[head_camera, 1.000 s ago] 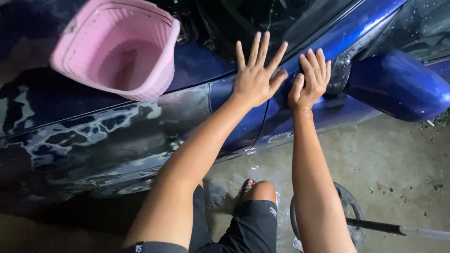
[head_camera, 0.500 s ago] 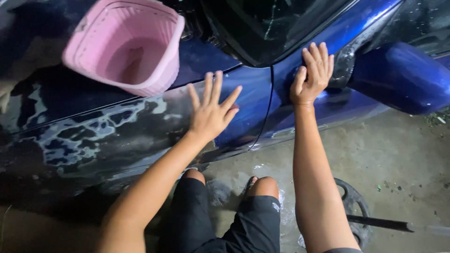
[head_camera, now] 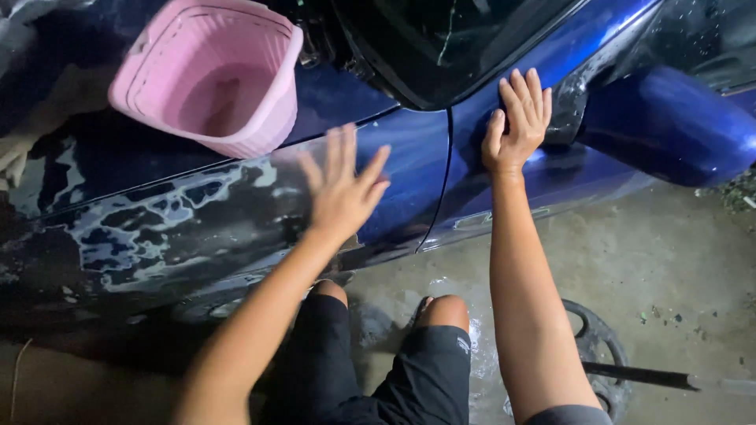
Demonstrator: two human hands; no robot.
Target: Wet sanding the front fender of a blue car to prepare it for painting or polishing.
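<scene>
A dark blue car [head_camera: 409, 181] fills the upper part of the head view, its side panel streaked with white soap foam [head_camera: 157, 228]. My left hand [head_camera: 342, 189] lies flat on the panel near the foam's right end, fingers spread, blurred by motion. My right hand [head_camera: 517, 126] rests flat on the blue panel just right of the door seam, below the dark window. Neither hand holds anything. A pink plastic basket [head_camera: 213, 75] sits on the car above and to the left of my left hand.
The blue side mirror [head_camera: 669, 126] juts out at the right. Below is wet concrete floor [head_camera: 677, 260]. A round metal drain cover [head_camera: 598, 354] and a dark hose or rod [head_camera: 638, 376] lie by my right elbow. My knees in black shorts [head_camera: 394, 370] are below.
My left hand has slid left and down along the car panel, from beside the right hand to the foam streaks. My right hand has stayed in place.
</scene>
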